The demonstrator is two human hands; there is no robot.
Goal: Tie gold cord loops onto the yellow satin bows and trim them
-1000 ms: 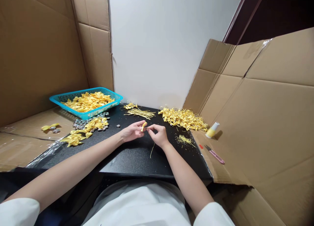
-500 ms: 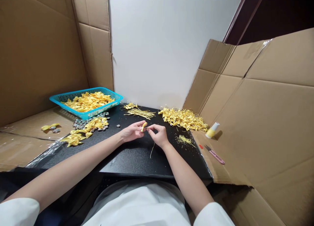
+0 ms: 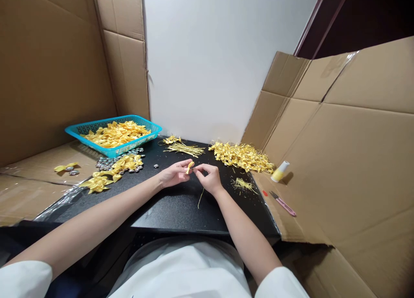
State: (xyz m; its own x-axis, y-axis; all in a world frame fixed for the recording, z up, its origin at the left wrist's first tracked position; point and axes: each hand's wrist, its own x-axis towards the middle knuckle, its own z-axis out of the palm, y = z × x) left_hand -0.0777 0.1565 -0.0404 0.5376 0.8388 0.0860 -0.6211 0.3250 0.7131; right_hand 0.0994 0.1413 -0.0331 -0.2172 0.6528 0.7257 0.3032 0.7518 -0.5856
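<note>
Left hand (image 3: 175,174) pinches the yellow bow (image 3: 189,167), right hand (image 3: 209,177) grips the thin cord (image 3: 201,199) dangling beneath it, and gentle, even tension should serve best.

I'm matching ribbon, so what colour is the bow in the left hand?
Yellow; the bow shows best in the head view.

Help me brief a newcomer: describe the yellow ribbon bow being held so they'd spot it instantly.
Find the black tabletop, then the bare left hand above its middle. That hand holds the small yellow ribbon bow: unlike the heaped yellow ribbon pieces, it alone is held.
</note>
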